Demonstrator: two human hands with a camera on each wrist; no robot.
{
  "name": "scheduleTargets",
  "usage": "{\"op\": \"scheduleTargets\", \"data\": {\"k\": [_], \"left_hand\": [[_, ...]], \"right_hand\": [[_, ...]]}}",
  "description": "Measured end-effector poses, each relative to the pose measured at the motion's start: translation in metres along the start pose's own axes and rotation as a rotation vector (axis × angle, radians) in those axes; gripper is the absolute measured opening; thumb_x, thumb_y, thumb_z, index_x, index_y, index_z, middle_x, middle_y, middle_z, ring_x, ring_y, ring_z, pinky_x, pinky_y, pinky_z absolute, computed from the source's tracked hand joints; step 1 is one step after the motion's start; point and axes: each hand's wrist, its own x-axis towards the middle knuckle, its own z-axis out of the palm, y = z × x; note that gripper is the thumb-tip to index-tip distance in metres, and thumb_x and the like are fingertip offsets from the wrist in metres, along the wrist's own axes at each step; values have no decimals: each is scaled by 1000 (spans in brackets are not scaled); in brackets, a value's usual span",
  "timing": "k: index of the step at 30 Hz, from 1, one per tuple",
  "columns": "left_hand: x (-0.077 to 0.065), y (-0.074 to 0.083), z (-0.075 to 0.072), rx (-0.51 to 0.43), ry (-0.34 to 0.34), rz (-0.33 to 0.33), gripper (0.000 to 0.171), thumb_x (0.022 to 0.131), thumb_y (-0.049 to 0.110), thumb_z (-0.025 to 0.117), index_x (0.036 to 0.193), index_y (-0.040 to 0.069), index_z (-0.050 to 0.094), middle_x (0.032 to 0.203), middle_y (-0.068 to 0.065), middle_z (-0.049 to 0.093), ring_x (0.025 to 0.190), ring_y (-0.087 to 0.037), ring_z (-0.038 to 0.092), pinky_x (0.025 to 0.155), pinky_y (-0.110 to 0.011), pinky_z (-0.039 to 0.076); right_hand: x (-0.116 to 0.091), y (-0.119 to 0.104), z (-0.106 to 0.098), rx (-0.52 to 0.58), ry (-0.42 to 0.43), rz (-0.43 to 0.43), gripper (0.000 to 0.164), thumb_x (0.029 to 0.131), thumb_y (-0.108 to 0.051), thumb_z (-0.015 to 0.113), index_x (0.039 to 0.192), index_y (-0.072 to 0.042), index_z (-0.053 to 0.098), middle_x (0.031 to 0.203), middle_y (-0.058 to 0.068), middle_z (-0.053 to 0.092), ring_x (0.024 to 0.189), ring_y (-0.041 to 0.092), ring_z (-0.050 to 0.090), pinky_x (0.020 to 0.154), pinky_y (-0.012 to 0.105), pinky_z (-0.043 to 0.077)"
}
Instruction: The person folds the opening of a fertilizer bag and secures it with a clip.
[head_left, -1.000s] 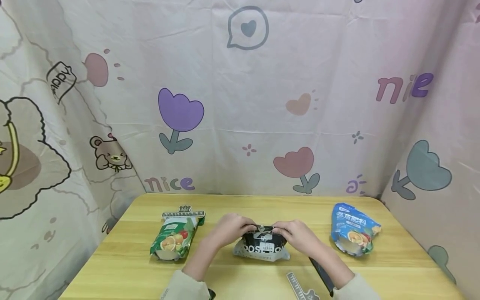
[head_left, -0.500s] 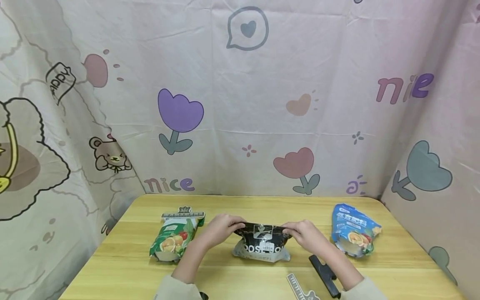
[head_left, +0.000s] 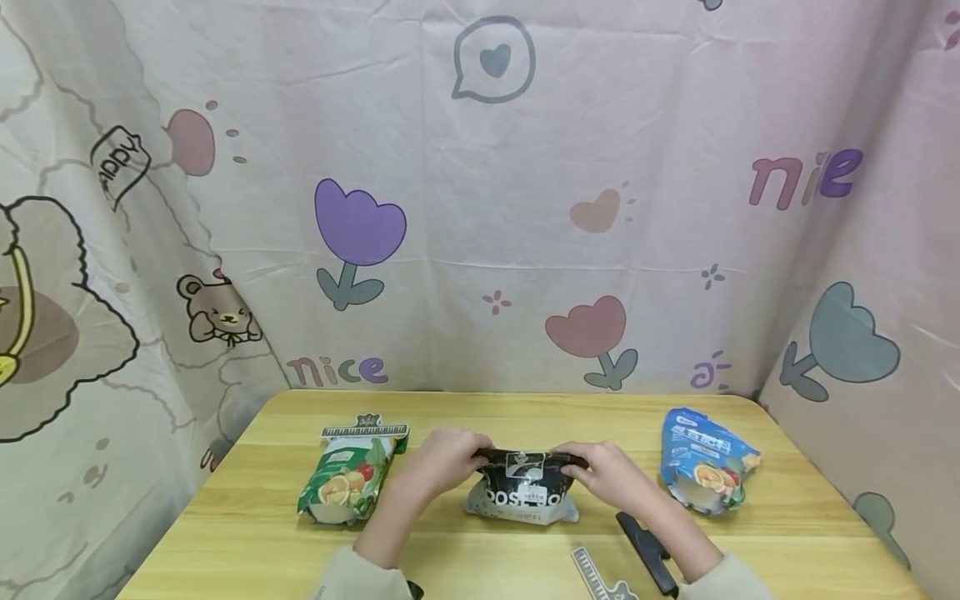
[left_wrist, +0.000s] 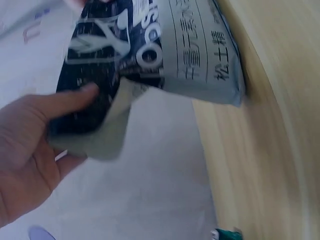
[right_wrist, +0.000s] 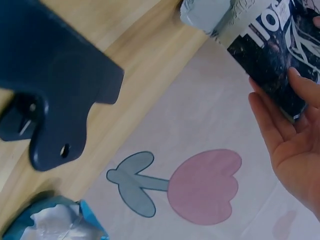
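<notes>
A black and grey-white plastic bag (head_left: 525,492) with white lettering stands at the middle of the wooden table. My left hand (head_left: 452,458) pinches its top left corner, thumb on the printed front, as the left wrist view shows on the bag (left_wrist: 175,45). At the opposite top corner my right hand (head_left: 609,472) pinches the bag's edge, with the thumb on the front and the fingers behind. The bag's upper part is stretched flat between both hands. Beside my right forearm lies a black clip (head_left: 647,552), seen large in the right wrist view (right_wrist: 55,85).
A green bag (head_left: 347,482) printed with fruit lies at the left, a piano-patterned clip (head_left: 366,430) across its top. At the right lies a blue bag (head_left: 705,460). Another piano-patterned clip (head_left: 594,575) sits near the front. A patterned curtain (head_left: 480,208) hangs behind the table (head_left: 465,575).
Both hands have spread apart to the bag's top corners. The bag's top edge was pulled wide and raised, then lowered a little. More of the black clip now shows.
</notes>
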Motion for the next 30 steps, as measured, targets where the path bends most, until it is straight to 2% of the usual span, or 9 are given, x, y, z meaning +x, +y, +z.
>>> {"op": "scheduleTargets", "data": {"k": [1,3,5,6,10,17,24,28,30], "left_hand": [[2,2,0,65,8,11,3,81,13,70,83,13,70,76,4,66,68,-10,60,62,-24,49],[5,7,1,158,24,21,4,77,15,73,78,15,69,71,6,64,62,-10,58,56,-23,47],[8,9,3,208,35,17,7,74,18,76,73,17,69,68,7,63,58,-10,56,50,-23,44],[9,10,4,218,38,12,8,74,19,77,72,17,69,67,7,63,57,-10,55,48,-23,42],[12,10,7,233,47,-10,11,71,20,79,69,18,68,65,8,62,54,-8,53,45,-22,39],[10,9,12,243,90,-6,10,70,21,79,67,18,69,62,9,61,49,-5,46,44,-19,36],[7,5,12,207,114,15,8,70,19,78,69,17,70,64,8,63,50,-5,49,46,-18,39],[1,-2,10,107,79,1,7,73,16,77,73,15,70,69,8,64,61,-8,57,57,-22,46],[-3,-7,9,35,75,-11,5,74,13,76,75,14,70,72,6,65,65,-9,59,61,-23,48]], "right_hand": [[1,-1,1,-18,0,-7,30,84,-9,66,114,-8,63,103,7,66,77,11,62,64,26,51],[4,-3,3,-33,-2,-15,32,84,-9,66,115,-8,63,105,6,65,81,14,63,69,28,51],[6,-5,5,-35,1,-18,30,83,-9,67,113,-8,64,105,6,66,82,15,64,69,28,51],[7,-5,6,-36,6,-22,29,83,-9,67,111,-7,66,103,7,66,84,15,64,68,26,52],[9,-6,7,-34,31,-35,22,81,-7,69,102,-4,69,91,7,69,71,9,63,58,22,49],[7,-5,8,-31,66,-80,18,78,-6,70,96,-4,71,84,5,69,63,4,61,55,21,48],[8,-3,7,-23,49,-103,17,79,-6,69,96,-3,71,83,5,69,63,3,60,55,21,48],[3,2,4,35,-10,-33,19,82,-6,67,101,-3,69,88,6,69,72,8,63,61,23,51],[-1,6,4,62,-9,-2,19,82,-6,66,101,-4,69,90,6,69,75,10,64,62,24,51]]}}
